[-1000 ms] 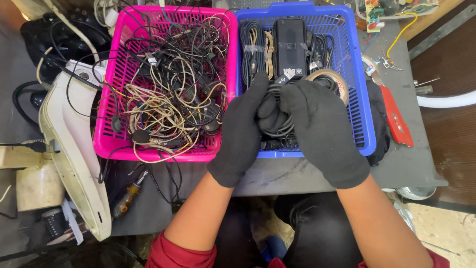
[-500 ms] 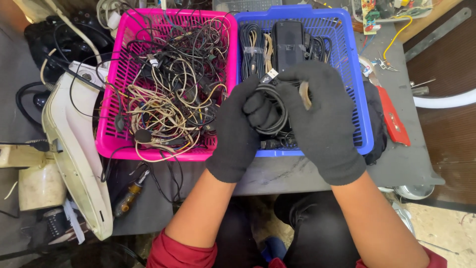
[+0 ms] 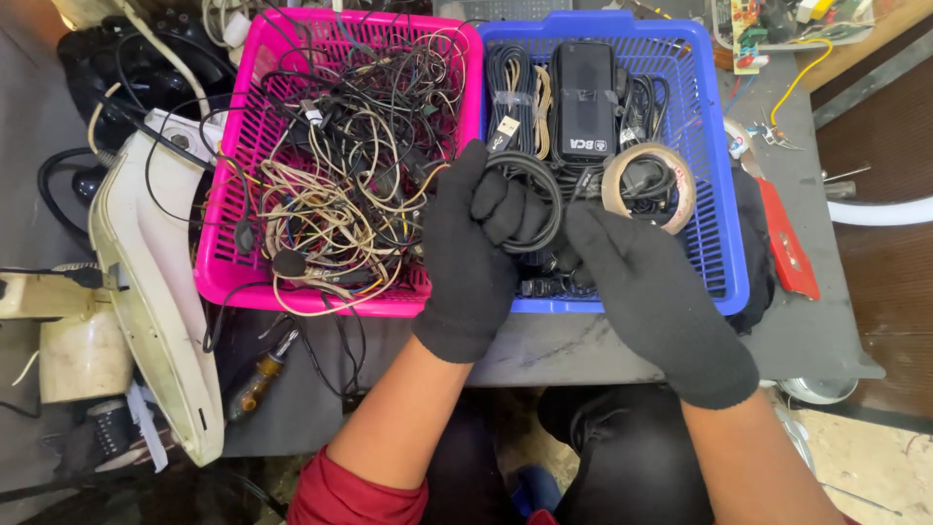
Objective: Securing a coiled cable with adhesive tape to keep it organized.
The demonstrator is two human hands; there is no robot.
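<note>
My left hand (image 3: 471,248), in a black glove, is shut on a coiled black cable (image 3: 536,194) over the near left part of the blue basket (image 3: 727,248). A silver plug (image 3: 507,128) sticks up from the coil. My right hand (image 3: 656,297), also gloved, lies beside it with its fingers curled at the lower edge of a brown tape roll (image 3: 649,185), which stands tilted over the basket. Behind them in the basket lie a black power adapter (image 3: 583,97) and several bundled cables.
A pink basket (image 3: 222,255) full of tangled cables and earphones stands to the left. A white appliance housing (image 3: 155,292) and a screwdriver (image 3: 258,379) lie at the left edge. A red-handled tool (image 3: 785,248) and a circuit board (image 3: 746,34) are on the right.
Both hands were closed together around the coil. Now they have parted: the left keeps the coil, and the right has drawn off to the right with the tape roll.
</note>
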